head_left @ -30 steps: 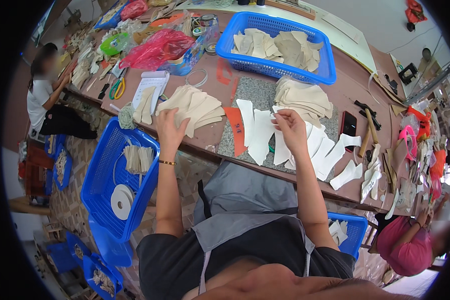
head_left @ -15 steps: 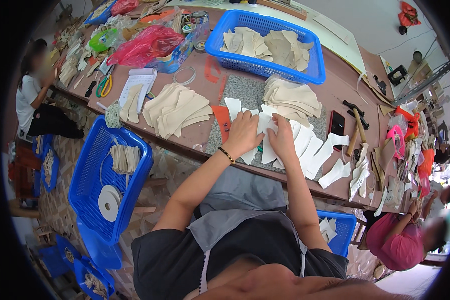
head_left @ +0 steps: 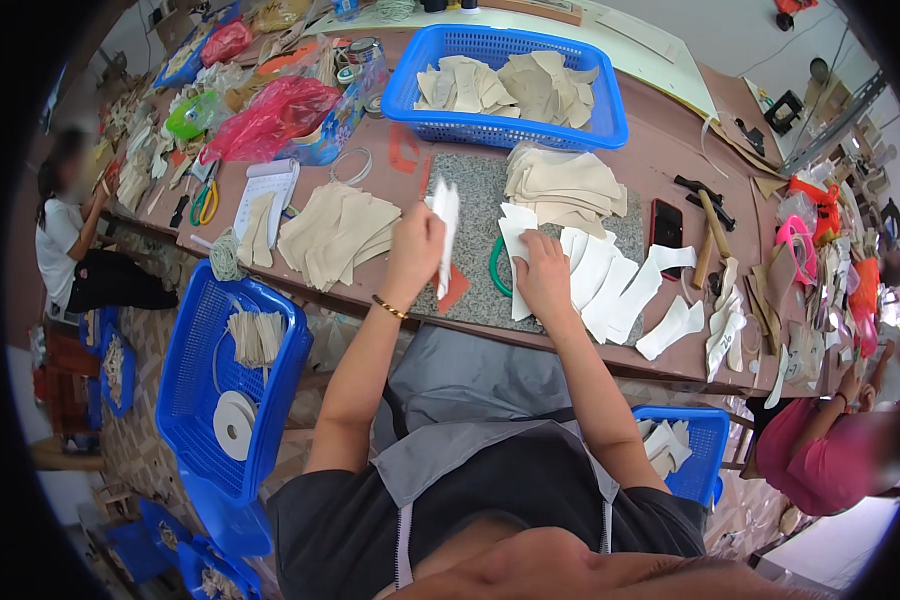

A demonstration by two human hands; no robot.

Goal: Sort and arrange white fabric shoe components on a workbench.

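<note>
Left hand (head_left: 415,250) pinching a white cut piece (head_left: 446,215) upright above the grey mat (head_left: 475,235), right hand (head_left: 544,275) pressed flat on a white strip (head_left: 516,262), red plastic bag (head_left: 270,115) far left, blue basket (head_left: 500,95) behind.

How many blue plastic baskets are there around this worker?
At least 5: one on the table's far side holding beige pieces, one by the left knee with tape rolls, one under the table's right, and two on the floor at lower left. More may be hidden.
</note>
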